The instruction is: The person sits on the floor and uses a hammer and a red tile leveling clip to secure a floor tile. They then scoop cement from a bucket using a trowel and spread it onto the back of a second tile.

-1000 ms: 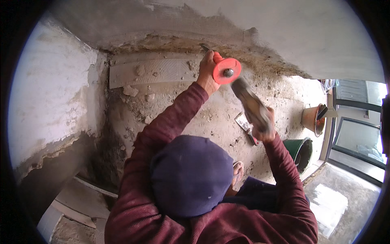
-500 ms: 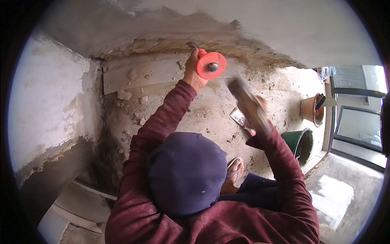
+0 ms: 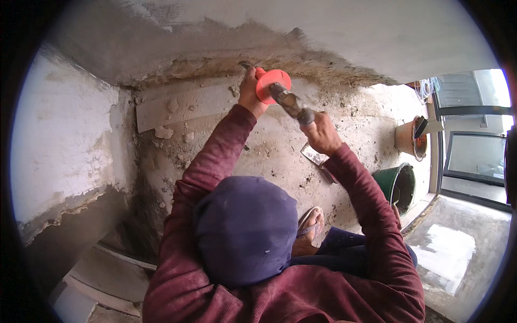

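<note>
Looking down from above, I see a person in a dark blue cap (image 3: 245, 229) and maroon sleeves working at the foot of a rough wall (image 3: 226, 59) where the plaster has been broken away to bare grey render. My view shows the left hand (image 3: 249, 92) wrapped tight around a chisel (image 3: 253, 70), the fingers closed on its shaft just behind an orange hand guard (image 3: 272, 85); the chisel's tip sits against the ragged edge of the wall, where it meets the dusty floor (image 3: 280, 156). The right hand (image 3: 322, 133) is clenched around the handle of a hammer (image 3: 291, 102), and the hammer's head lies right at the orange guard, touching or all but touching the chisel's end; I cannot tell which. Just below the right wrist a flat metal trowel (image 3: 315, 155) lies on the floor among crumbs of mortar. Further right, near the glazed door frame (image 3: 468, 140), stand a green bucket (image 3: 390, 183) and, above it, a terracotta-coloured bucket (image 3: 406, 139) with a tool resting in it. A sandalled foot (image 3: 309, 229) shows beside the cap. At the lower left, pale boards (image 3: 102, 274) lie by the side wall.
</note>
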